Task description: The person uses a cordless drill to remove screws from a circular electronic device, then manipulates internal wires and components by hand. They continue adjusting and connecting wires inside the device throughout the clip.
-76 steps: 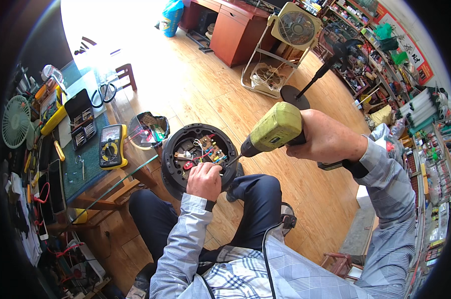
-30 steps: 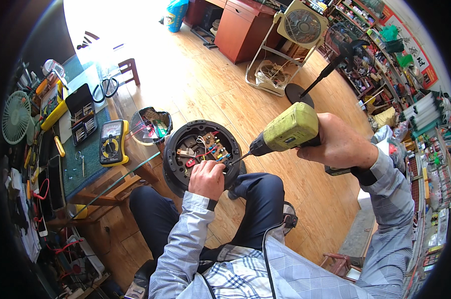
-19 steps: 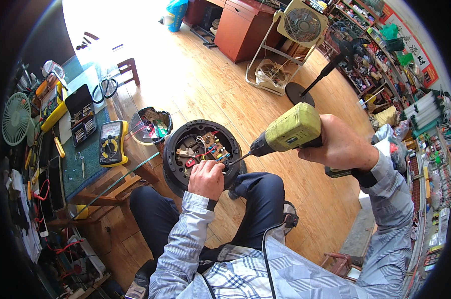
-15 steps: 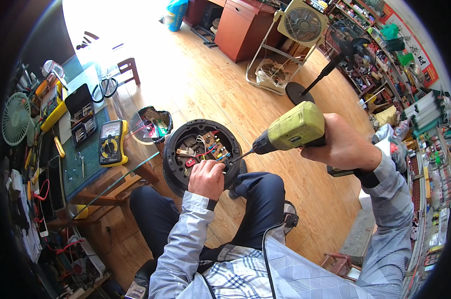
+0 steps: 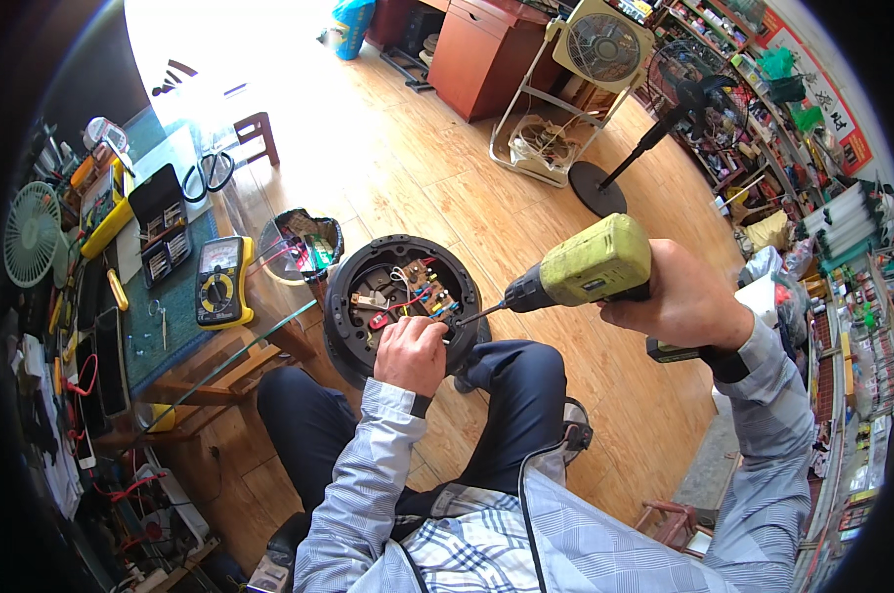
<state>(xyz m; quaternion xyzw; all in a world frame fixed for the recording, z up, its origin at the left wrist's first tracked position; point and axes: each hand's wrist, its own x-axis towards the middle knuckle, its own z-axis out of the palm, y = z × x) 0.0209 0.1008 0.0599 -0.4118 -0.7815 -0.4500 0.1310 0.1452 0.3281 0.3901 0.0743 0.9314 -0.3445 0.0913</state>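
My right hand is closed around the handle of a yellow-green cordless drill. The drill lies nearly level, its long thin bit pointing left and slightly down. The bit's tip reaches the near right part of a round black appliance base, close to my left fingertips. Inside the base sit a brown circuit board, a red part and several wires. My left hand rests over the near rim with its fingers curled together inward; what they pinch is hidden.
At left, a glass-edged table holds a yellow multimeter, an opened bit case, black-handled scissors and a small fan. A lined waste bin stands beside the base. Fans and crowded shelves line the right side.
The drill and my right hand have shifted slightly right and down. The bit tip stays by my left fingers, which have hardly moved.
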